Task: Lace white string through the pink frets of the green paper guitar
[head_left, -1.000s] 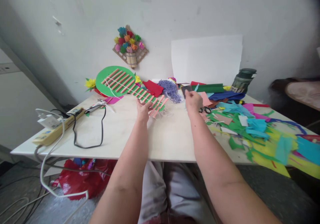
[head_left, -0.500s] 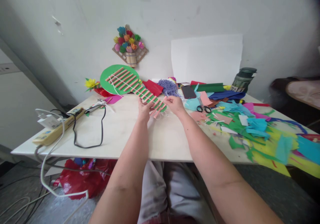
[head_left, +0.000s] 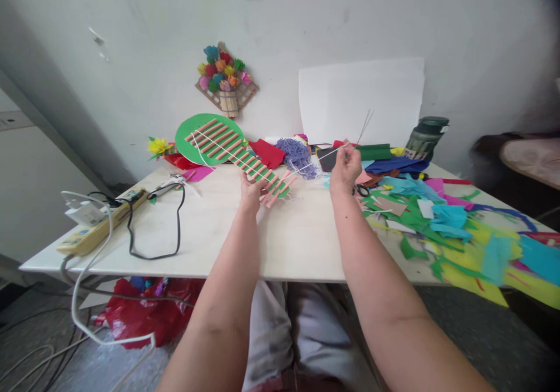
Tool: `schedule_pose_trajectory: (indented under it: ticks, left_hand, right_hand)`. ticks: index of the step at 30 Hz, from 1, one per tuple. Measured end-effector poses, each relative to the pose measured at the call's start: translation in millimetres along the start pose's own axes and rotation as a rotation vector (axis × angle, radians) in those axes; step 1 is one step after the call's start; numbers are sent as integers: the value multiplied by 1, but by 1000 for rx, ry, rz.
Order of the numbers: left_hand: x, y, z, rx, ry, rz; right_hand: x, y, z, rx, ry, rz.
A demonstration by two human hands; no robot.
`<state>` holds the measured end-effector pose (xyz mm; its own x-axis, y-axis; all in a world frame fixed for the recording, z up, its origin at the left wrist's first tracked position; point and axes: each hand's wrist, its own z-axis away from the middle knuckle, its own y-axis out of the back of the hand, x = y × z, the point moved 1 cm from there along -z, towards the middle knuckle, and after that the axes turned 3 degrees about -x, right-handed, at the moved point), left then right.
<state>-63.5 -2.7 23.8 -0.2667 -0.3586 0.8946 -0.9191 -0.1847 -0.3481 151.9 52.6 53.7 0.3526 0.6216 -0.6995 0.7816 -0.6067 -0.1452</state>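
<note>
My left hand (head_left: pixel 251 191) is closed around the lower end of a green card piece (head_left: pixel 188 125), round at the far end with a narrow strip running toward me. Thin pink sticks (head_left: pixel 219 132) lie across it in a row, with a white string (head_left: pixel 210 136) running along over them. Up and to the right, my right hand (head_left: pixel 345 169) pinches the far part of that string, which stretches taut from the sticks' lower end. Thin dark strands (head_left: pixel 366 125) stick up beyond my right fingertips; I cannot tell what they are.
Black-handled scissors (head_left: pixel 361 191) and a phone (head_left: pixel 324 160) lie behind my right hand. Paper scraps (head_left: pixel 455 223) cover the right side, near a dark green bottle (head_left: pixel 425 137). Purple yarn (head_left: pixel 294 154) sits at the back. A power strip (head_left: pixel 105 223) with cables is left.
My right hand has moved up and to the right, away from the sticks, drawing the white string out taut. My left hand and the card have stayed nearly in place.
</note>
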Motion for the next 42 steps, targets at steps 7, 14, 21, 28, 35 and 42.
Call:
schedule_pose_trajectory:
  ticks: [7,14,21,28,35,42]
  left_hand:
    - [-1,1,-1,-14,21,-7]
    - [1,1,5,-198,146,26]
    - [6,-5,13,-495,313,98]
    - [8,-3,11,-539,288,163]
    - [10,-6,14,-600,283,145]
    - [12,-11,18,-709,329,115]
  right_hand:
    - [-2,11,-3,97,-37,153]
    - [-3,-3,-1,-115,-18,-148]
    - [6,0,-7,-115,-108,-190]
    - [9,8,-2,-345,-277,255]
    - [-1,-6,23,-954,-645,-270]
    - [-15,-8,36,-1181,-762,-456]
